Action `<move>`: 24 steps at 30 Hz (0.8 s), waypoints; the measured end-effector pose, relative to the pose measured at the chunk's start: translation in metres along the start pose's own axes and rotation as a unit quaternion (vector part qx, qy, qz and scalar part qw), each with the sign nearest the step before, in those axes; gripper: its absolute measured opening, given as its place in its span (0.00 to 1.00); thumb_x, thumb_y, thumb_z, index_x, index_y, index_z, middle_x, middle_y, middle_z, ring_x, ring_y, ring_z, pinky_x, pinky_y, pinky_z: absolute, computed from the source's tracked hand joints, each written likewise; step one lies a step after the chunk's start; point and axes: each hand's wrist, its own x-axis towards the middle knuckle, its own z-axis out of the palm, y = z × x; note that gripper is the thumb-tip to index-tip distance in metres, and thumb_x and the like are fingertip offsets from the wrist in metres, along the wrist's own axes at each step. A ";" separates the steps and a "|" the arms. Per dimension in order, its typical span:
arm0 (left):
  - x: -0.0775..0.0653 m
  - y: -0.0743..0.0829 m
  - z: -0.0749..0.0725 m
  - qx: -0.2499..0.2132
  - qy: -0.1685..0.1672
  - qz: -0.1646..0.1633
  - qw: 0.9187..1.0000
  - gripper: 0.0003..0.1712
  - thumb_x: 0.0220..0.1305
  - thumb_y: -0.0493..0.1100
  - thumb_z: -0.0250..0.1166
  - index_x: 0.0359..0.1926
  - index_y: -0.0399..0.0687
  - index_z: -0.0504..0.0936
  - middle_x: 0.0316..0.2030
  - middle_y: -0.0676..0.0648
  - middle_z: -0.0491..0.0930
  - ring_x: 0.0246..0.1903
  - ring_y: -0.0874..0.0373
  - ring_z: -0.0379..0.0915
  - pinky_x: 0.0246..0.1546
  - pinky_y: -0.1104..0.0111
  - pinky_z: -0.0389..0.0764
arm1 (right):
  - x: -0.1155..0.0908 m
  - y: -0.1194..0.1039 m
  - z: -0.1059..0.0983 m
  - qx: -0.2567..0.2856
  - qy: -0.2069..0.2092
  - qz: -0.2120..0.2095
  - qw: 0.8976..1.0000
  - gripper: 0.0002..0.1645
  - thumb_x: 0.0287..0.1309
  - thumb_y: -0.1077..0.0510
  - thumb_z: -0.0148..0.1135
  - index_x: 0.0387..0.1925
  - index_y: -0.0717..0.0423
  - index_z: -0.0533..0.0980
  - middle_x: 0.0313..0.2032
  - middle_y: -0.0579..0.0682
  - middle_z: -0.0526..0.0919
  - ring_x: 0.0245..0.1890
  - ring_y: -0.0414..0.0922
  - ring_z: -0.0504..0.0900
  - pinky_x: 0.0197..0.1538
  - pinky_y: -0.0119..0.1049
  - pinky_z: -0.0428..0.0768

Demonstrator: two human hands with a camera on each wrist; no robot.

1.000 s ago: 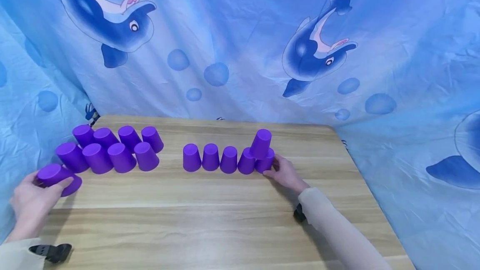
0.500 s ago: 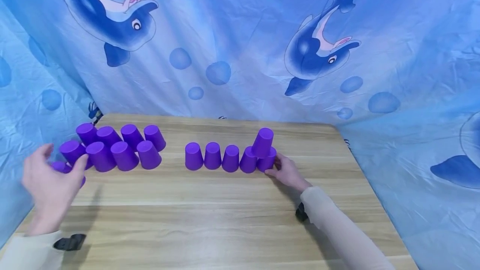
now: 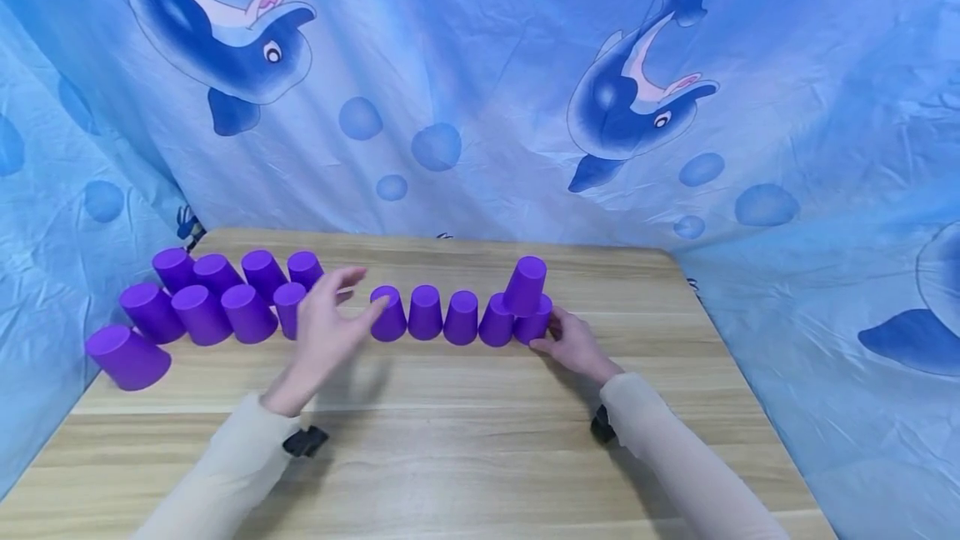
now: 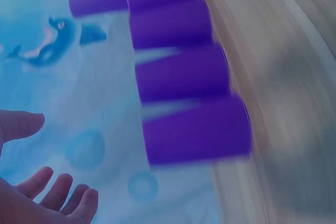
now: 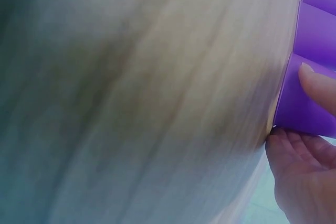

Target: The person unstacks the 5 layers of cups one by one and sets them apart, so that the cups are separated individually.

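Note:
Purple cups stand upside down in a middle row, and one more cup sits across the tops of the two at its right end. My right hand holds the row's rightmost cup low at its side, thumb on the near face and fingers on the outer one, as the right wrist view shows with that cup. Nothing is in my left hand, whose thumb and fingers are spread apart. It hovers beside the row's leftmost cup, its thumb overlapping that cup in the head view; the left wrist view shows a gap.
Several more purple cups stand upside down in two lines at the table's left, with a single cup nearer the front. A blue dolphin-print curtain encloses the wooden table behind and at the sides.
My left hand has let go of the front-left cup, lifted, and moved right to the middle row's left end. My right hand has stayed on its cup.

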 end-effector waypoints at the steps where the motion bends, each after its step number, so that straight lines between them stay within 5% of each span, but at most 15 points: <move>1: 0.001 0.004 0.008 -0.011 -0.014 -0.008 1.000 0.29 0.49 0.39 0.76 0.52 0.35 0.77 0.48 0.39 0.79 0.46 0.44 0.76 0.48 0.54 0.77 | 0.000 0.000 0.000 0.001 -0.001 0.002 1.000 0.40 0.50 0.59 0.73 0.63 0.64 0.66 0.56 0.62 0.75 0.56 0.56 0.74 0.58 0.46 0.72; 14: 0.006 0.036 0.091 -0.057 -0.126 -0.033 0.990 0.35 0.50 0.45 0.76 0.57 0.38 0.74 0.51 0.39 0.78 0.49 0.46 0.76 0.50 0.56 0.77 | 0.003 -0.001 -0.001 0.000 0.002 0.007 1.000 0.39 0.50 0.60 0.73 0.62 0.63 0.67 0.55 0.61 0.76 0.55 0.55 0.75 0.58 0.45 0.72; 24: 0.013 0.060 0.135 -0.111 -0.195 -0.074 0.972 0.39 0.52 0.48 0.74 0.62 0.38 0.70 0.56 0.38 0.74 0.53 0.44 0.73 0.51 0.57 0.76 | 0.005 -0.003 0.000 0.002 0.005 0.005 1.000 0.39 0.49 0.61 0.74 0.61 0.64 0.68 0.54 0.61 0.77 0.54 0.55 0.76 0.57 0.45 0.73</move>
